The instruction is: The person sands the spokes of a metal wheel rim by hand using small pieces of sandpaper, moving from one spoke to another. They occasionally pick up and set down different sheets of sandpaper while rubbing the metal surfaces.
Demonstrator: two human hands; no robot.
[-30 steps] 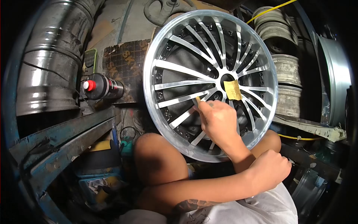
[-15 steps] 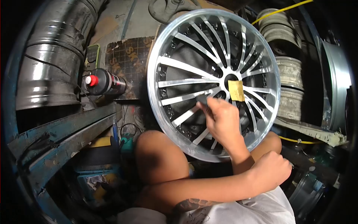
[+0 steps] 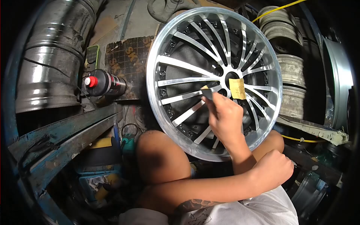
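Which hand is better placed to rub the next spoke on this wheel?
Right. The right hand pinches the small pad against a spoke of the wheel, close to the hub. The left hand is a closed fist low down, crossed over and off the wheel's face.

glossy polished metal wheel rim

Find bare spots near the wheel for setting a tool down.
Bare: the mat between bottle and wheel, and floor beyond it beside the drum. Crowded: stacked rims at right, clutter lower left. Right hand and pad occupy its spokes.
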